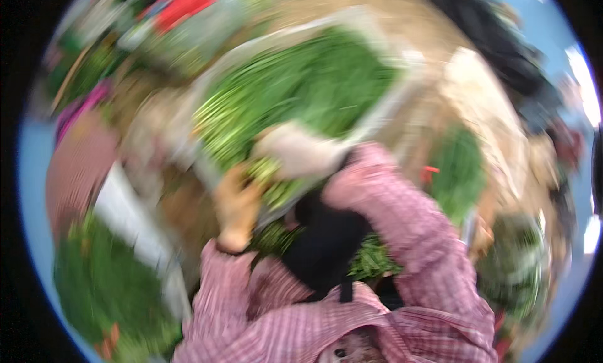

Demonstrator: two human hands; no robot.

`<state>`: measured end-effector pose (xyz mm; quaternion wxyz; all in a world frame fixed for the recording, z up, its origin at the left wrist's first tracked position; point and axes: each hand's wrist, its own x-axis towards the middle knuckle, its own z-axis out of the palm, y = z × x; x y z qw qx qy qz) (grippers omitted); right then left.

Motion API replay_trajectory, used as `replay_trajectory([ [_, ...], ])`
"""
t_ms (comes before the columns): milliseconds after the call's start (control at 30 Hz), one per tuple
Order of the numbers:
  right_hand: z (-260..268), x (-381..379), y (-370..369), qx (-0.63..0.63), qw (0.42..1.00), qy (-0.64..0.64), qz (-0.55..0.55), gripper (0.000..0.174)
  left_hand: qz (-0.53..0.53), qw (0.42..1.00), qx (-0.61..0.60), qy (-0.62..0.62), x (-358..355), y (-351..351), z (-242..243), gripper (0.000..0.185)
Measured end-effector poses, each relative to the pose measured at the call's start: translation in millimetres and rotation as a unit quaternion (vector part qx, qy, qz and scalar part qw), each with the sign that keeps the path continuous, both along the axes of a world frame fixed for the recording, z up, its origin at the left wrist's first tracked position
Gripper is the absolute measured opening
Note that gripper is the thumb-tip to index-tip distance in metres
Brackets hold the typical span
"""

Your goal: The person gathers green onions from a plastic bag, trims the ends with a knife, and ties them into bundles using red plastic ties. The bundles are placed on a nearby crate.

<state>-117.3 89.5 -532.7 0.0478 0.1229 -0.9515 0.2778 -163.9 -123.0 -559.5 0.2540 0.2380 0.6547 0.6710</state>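
Note:
Before me stands a white-rimmed crate (381, 113) filled with long green leafy stalks (301, 89), their pale ends towards the left. My left hand (239, 198), bare, has its fingers around the pale ends of some stalks (264, 169) at the crate's near edge. Over the same bunch reaches my right hand (292, 151), in a whitish glove, at the end of a pink checked sleeve. Its fingertips are blurred, and whether they grip the stalks cannot be told. Motion blurs most of the view.
Green leafy bundles lie at the lower left (108, 278) beside a white edge, and to the right (459, 169), with a small red band. A wrapped green bundle (513, 264) is at the lower right. Another person's pinkish-brown clothing (80, 165) shows at the left, and a red item (183, 7) at the top left.

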Motion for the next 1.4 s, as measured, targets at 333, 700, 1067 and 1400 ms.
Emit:
replay_trajectory([
  [333, -1, -24, 3, 0.026, 0.993, 0.047, -0.102, 0.039, -0.016, 0.925, -0.181, 0.333, -20, 0, 1, 0.039],
  [700, 4, -19, 5, 0.144, 0.987, 0.038, -0.054, 0.028, -0.088, 0.967, -0.019, 0.239, -29, 10, 4, 0.033],
  [1067, -1, -15, -3, 0.186, 0.98, 0.046, -0.06, 0.016, -0.095, 0.972, -0.193, 0.095, -34, 21, -22, 0.054],
  [1400, 76, -1, 36, -0.026, 0.968, 0.187, -0.166, 0.015, -0.076, 0.756, -0.242, 0.603, -16, 34, -47, 0.094],
])
